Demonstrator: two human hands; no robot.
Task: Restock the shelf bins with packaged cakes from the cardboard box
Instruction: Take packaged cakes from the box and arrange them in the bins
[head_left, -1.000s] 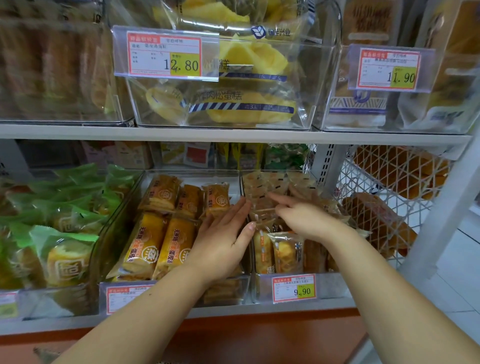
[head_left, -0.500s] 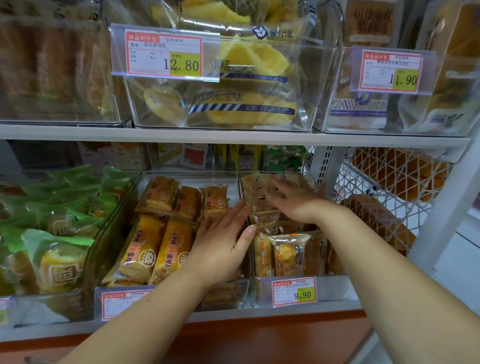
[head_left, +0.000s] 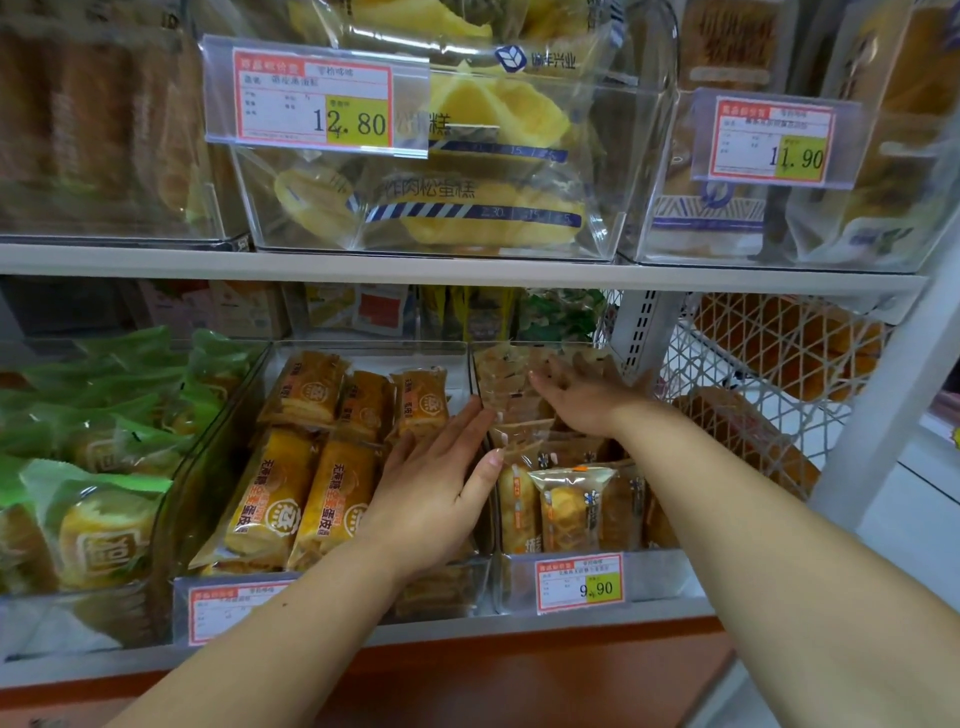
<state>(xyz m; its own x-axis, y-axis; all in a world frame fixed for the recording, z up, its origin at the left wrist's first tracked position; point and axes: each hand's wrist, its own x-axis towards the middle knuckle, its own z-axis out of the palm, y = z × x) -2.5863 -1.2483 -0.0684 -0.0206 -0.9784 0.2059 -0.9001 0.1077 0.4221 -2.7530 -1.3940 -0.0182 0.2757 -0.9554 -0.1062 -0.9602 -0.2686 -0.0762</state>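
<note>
Two clear shelf bins sit side by side on the lower shelf. The middle bin (head_left: 332, 597) holds orange-wrapped cakes (head_left: 306, 499). The right bin (head_left: 654, 577) holds clear-wrapped brown cakes (head_left: 566, 509). My left hand (head_left: 441, 483) lies flat with straight fingers on the cakes at the right side of the middle bin, its thumb at the divider between the bins. My right hand (head_left: 587, 400) reaches deep into the right bin, fingers spread over the packs at the back. Neither hand grips a pack. The cardboard box is out of view.
A bin of green-wrapped cakes (head_left: 93, 467) stands on the left. The upper shelf (head_left: 467, 270) carries clear bins of yellow cakes (head_left: 467, 208) with price tags. A white mesh basket (head_left: 753, 395) of bread hangs at the right, beside a white upright post (head_left: 883, 415).
My right hand has slid from the middle of the right bin toward its back. My left hand has stayed on the orange cakes. The view shifted slightly.
</note>
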